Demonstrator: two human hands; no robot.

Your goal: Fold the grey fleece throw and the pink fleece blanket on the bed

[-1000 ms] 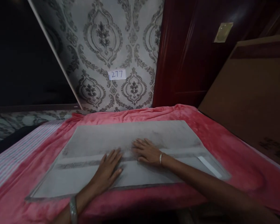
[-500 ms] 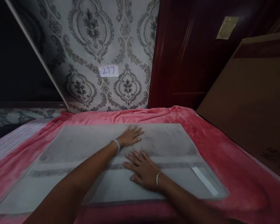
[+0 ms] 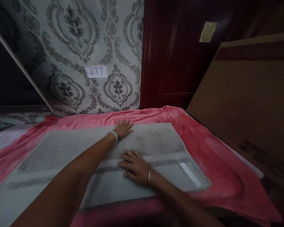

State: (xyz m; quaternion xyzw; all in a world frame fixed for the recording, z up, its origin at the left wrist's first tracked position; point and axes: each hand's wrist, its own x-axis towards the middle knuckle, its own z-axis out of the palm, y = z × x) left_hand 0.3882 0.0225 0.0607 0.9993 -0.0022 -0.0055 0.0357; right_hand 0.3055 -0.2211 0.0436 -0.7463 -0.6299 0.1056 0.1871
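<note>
A grey mat (image 3: 157, 138) with a pale band and a darker stripe lies flat on a pink blanket (image 3: 194, 134). My left hand (image 3: 123, 128) rests open on the far edge of the mat, its fingertips reaching a little past that edge onto the blanket. Nearer to me, my right hand (image 3: 136, 167) lies on the mat's striped part with fingers spread. Each wrist wears a bracelet. A white strip (image 3: 190, 174) is on the mat's right end. My left forearm hides part of the mat's left half.
A large cardboard box (image 3: 246, 94) leans on the right. Behind the bed stand a patterned wall (image 3: 118, 37) with a paper marked 277 (image 3: 96, 72) and a dark red wooden panel (image 3: 165, 63). A dark screen (image 3: 9, 75) is at the left.
My left hand has slid away from me to the mat's far edge. My right hand stays on about the same part of the mat. The view has turned somewhat to the right.
</note>
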